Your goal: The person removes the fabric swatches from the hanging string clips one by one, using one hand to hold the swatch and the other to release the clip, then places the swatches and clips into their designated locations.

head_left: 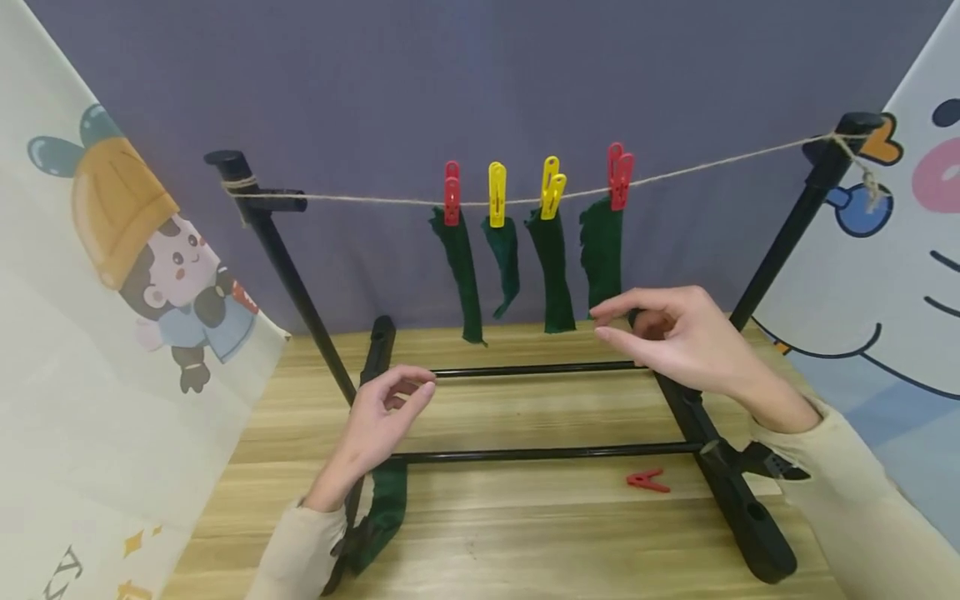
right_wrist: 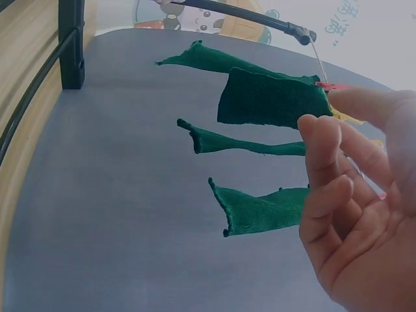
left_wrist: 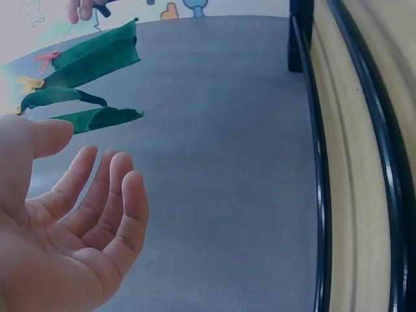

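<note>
Several dark green cloth strips hang from a string point(head_left: 720, 167) by clothespins, red at both ends and yellow between. The leftmost strip point(head_left: 460, 275) is under a red clothespin point(head_left: 452, 193); the rightmost strip point(head_left: 602, 242) is under another red clothespin point(head_left: 620, 177). My right hand point(head_left: 675, 337) is at this rightmost strip's lower end, thumb and fingers loosely bent and apart, holding nothing; whether it touches the cloth I cannot tell. Lower left, my left hand point(head_left: 386, 417) hovers by the rack with relaxed, bent fingers. Its palm point(left_wrist: 71, 253) is bare in the left wrist view.
The string spans two black posts point(head_left: 296, 283) of a rack with crossbars point(head_left: 547, 454). On the wooden surface point(head_left: 525, 533) lies a loose red clothespin point(head_left: 648, 480). Another green cloth point(head_left: 387, 508) is by the rack's left foot. A grey-blue panel point(head_left: 360, 100) stands behind.
</note>
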### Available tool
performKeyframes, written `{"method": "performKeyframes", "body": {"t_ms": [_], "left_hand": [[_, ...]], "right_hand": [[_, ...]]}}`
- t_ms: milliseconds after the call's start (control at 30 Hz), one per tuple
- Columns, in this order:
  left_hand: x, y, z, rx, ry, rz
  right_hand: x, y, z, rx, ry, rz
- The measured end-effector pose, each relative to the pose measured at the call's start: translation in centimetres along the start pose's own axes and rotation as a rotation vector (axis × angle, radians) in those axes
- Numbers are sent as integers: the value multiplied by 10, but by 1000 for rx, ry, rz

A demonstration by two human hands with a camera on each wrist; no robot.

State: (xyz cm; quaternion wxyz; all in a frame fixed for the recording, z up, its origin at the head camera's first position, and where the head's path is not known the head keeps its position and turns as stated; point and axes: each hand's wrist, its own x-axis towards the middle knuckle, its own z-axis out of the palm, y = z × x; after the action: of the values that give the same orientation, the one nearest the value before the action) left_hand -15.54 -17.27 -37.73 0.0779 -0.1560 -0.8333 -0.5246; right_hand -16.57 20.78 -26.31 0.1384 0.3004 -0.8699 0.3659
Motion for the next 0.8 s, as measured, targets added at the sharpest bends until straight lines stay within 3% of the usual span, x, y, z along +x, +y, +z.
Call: {"method": "performKeyframes", "body": {"t_ms": [200,600,800], "left_hand": [[6,9,-1,-11,0,6],[22,23,-2,-78,7,3],[31,32,-4,-96,18,18]], "right_hand": [[8,-7,-1,-15,-2,-5],[27,-26,-3,-74,40,-159],[37,-36,-7,-114,68,-172]]}}
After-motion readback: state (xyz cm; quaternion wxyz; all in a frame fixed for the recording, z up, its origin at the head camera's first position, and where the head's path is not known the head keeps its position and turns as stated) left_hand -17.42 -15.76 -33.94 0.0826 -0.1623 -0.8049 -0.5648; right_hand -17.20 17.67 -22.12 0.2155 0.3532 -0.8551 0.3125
